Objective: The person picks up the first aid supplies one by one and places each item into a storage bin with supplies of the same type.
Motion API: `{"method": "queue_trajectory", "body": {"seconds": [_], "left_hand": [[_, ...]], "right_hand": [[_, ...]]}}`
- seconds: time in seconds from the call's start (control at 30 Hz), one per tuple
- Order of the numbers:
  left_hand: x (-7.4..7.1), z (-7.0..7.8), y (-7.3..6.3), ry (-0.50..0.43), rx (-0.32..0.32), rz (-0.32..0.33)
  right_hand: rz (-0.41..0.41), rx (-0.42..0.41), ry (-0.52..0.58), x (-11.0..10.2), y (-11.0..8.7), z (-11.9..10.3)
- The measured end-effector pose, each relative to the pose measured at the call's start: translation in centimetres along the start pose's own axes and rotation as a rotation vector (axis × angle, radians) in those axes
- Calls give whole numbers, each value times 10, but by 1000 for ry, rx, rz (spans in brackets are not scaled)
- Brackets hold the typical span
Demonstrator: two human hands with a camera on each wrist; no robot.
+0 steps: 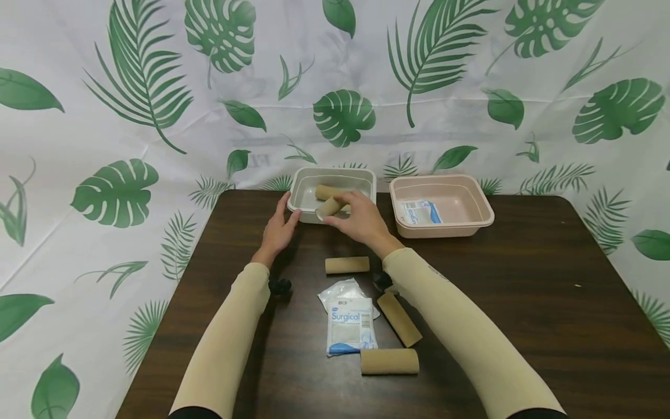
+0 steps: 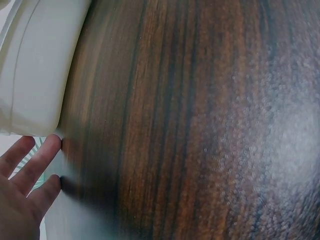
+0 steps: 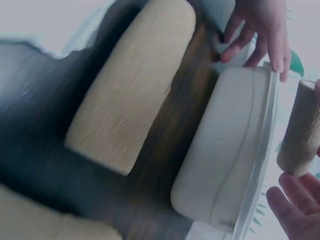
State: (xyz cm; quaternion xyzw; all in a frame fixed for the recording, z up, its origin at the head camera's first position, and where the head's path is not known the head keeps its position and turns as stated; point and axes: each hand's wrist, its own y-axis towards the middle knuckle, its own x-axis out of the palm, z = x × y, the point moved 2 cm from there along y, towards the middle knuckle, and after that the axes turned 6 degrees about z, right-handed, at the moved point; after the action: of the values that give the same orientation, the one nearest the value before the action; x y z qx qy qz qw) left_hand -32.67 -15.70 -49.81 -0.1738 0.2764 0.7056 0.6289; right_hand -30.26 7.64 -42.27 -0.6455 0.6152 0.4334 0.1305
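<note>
My right hand (image 1: 361,218) pinches a brown cardboard tube (image 1: 330,208) between thumb and fingers, over the front rim of the grey-white plastic box (image 1: 298,195). In the right wrist view, the held tube (image 3: 299,130) appears beside the box's rim at the right edge. Another tube (image 1: 325,192) lies inside that box. At the box's left front corner, my left hand (image 1: 277,233) touches the rim with its fingers extended; the left wrist view shows fingertips (image 2: 50,142) right at the box's end.
A pink box (image 1: 484,218) to the right holds a surgical packet (image 1: 420,212). Nearer on the dark table (image 1: 523,302) are more tubes (image 1: 347,265), a packet labelled Surgical (image 1: 350,326) and a whitish packet (image 1: 342,288) under it. A leaf-print sheet (image 1: 293,128) hangs behind.
</note>
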Motion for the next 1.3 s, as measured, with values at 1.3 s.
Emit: {"method": "queue_trajectory", "body": {"seconds": [1.3], "left_hand": [[2, 0, -1, 4, -6, 15]], "right_hand": [[-60, -38, 45, 27, 1, 9]]}}
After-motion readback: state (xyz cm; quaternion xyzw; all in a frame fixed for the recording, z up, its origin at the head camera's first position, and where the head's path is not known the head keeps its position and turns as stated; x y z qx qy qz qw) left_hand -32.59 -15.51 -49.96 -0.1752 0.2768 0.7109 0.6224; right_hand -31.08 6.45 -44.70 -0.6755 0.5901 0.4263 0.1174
